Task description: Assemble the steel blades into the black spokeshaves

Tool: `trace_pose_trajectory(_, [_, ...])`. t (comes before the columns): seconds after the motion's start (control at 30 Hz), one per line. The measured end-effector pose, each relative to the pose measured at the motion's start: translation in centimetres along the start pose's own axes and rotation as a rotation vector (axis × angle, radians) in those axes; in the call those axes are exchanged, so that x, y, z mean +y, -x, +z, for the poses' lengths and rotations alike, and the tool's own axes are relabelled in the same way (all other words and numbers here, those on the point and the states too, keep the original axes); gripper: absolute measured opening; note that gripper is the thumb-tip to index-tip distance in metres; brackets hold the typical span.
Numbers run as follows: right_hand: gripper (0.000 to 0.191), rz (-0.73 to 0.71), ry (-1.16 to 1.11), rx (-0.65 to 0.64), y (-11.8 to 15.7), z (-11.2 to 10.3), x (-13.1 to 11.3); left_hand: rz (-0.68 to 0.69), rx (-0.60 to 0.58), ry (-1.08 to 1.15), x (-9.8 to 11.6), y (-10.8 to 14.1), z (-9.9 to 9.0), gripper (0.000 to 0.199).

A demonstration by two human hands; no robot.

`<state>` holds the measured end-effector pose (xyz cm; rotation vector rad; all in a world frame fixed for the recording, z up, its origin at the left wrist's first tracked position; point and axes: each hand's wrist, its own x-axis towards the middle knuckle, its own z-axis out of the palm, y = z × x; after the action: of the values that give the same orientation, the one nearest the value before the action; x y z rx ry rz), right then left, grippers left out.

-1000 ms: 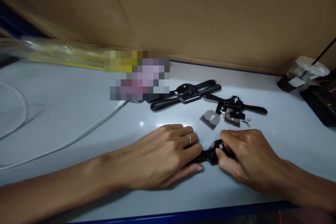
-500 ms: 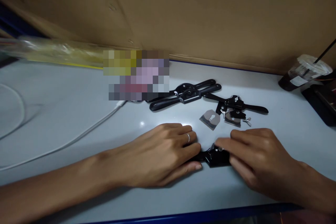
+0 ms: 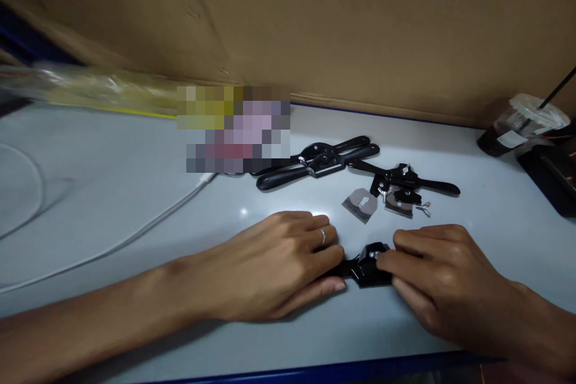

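Observation:
A black spokeshave (image 3: 369,276) lies on the table near its front edge. My left hand (image 3: 288,267) is closed around its left handle. My right hand (image 3: 443,279) is closed at the tool's right side, its index finger at a small silver screw in the middle. That hand hides the right handle. Behind it lie a loose steel blade (image 3: 361,204), a second blade (image 3: 398,207) partly under a black cap plate (image 3: 407,194), and a wing screw (image 3: 424,208). Another spokeshave body (image 3: 396,177) rests just past these parts.
Two more black spokeshaves (image 3: 324,165) lie side by side at the back. A white cable (image 3: 135,235) crosses the left of the table (image 3: 148,162). At the back right are a lidded drink cup (image 3: 513,126) and a black object (image 3: 549,180). A cardboard panel (image 3: 360,24) stands behind.
My right index finger has shifted slightly right across the spokeshave, baring more of its middle and screw. The left hand and the loose parts look unmoved.

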<state>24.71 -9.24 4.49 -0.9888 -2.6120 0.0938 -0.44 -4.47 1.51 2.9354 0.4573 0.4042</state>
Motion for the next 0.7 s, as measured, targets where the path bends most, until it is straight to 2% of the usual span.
trace_pose_trajectory(0.13, [0.03, 0.068, 0.034, 0.017, 0.06, 0.1, -0.06, 0.005, 0.011, 0.004, 0.1, -0.08, -0.06, 0.042])
trace_pose_trajectory(0.3, [0.032, 0.0, -0.005, -0.022, 0.08, 0.11, -0.15, 0.003, 0.011, 0.001, 0.12, -0.15, -0.07, 0.042])
trace_pose_trajectory(0.43, [0.031, 0.069, 0.063, 0.004, -0.07, -0.14, -0.09, 0.004, 0.006, -0.003, 0.07, -0.15, -0.07, 0.041])
trace_pose_trajectory(0.6, [0.03, -0.01, -0.006, -0.049, -0.08, -0.15, -0.14, 0.007, 0.013, 0.0, 0.14, -0.15, -0.1, 0.037])
trace_pose_trajectory(0.7, [0.03, 0.031, 0.047, -0.035, -0.07, -0.16, 0.02, 0.009, 0.014, -0.003, 0.11, -0.13, -0.09, 0.036])
